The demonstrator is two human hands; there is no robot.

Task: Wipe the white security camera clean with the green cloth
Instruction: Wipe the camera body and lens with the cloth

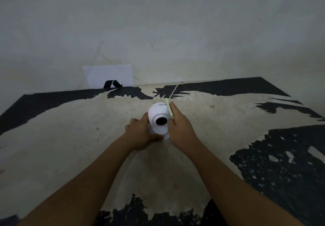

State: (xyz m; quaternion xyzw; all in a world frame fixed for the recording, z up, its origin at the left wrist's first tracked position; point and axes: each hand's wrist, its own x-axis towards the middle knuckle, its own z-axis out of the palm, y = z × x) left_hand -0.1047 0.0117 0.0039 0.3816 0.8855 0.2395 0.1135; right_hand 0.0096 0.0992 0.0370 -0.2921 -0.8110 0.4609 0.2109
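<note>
The white security camera (158,113) stands upright in the middle of the worn table (70,138), its round head and black lens facing me. My left hand (140,132) grips its base and left side. My right hand (181,125) presses the pale green cloth (169,109) flat against the right side of the camera's head. Only a thin folded edge of the cloth shows between fingers and camera. A white cable (175,89) runs from behind the camera toward the wall.
The tabletop is beige with peeling black patches at the edges. A white sheet of paper (109,75) with a black mark leans on the grey wall (158,23) behind the table's far edge.
</note>
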